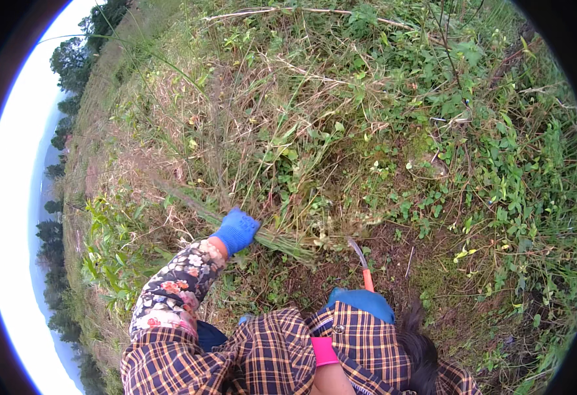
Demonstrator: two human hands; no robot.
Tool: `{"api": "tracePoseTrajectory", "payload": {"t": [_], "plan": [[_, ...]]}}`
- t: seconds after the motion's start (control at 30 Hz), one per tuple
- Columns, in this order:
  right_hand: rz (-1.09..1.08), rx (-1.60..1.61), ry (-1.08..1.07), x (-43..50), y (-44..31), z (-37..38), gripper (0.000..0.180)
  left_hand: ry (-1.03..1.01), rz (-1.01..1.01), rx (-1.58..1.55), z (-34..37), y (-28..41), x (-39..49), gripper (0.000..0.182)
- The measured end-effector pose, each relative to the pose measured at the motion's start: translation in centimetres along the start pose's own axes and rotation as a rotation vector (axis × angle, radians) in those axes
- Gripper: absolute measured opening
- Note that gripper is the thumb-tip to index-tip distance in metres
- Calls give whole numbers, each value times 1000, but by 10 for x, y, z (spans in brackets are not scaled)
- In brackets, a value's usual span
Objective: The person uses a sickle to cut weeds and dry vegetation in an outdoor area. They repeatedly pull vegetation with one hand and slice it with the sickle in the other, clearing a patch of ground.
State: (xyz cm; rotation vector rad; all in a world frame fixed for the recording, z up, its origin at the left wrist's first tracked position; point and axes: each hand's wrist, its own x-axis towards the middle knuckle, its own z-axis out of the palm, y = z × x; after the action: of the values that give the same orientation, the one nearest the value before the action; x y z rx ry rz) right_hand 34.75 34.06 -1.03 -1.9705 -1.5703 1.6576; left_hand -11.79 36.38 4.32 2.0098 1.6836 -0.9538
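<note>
My left hand (pixel 238 229), in a blue knit-cuffed work glove, is closed around a bundle of long green grass stalks (pixel 286 246). The stalks lie across the fist, their tops to the upper left and their other ends to the right. A sickle (pixel 359 254) with a curved metal blade and an orange handle (pixel 368 280) points away from me, right of the bundle. Its blade tip is close to the grass ends. The lower handle is hidden behind a rounded blue surface (pixel 362 302), perhaps a boot or knee. My right hand is out of view.
Dry stems and weeds (pixel 249 123) cover the ground ahead. Leafy creepers (pixel 505 212) spread on the right, with brown soil (pixel 397 247) by the sickle. A long dry stalk (pixel 318 11) lies at the top. Trees (pixel 54 242) line the left.
</note>
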Motion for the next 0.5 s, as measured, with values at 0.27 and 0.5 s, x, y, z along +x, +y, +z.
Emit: {"api": "tracePoseTrajectory", "payload": {"t": [0.27, 0.5], "plan": [[-220, 242, 58, 28, -43, -28, 26, -158, -190, 95, 102, -64, -224, 25], [-223, 344, -114, 28, -107, -16, 22, -318, -603, -28, 235, 24, -435, 25]]}}
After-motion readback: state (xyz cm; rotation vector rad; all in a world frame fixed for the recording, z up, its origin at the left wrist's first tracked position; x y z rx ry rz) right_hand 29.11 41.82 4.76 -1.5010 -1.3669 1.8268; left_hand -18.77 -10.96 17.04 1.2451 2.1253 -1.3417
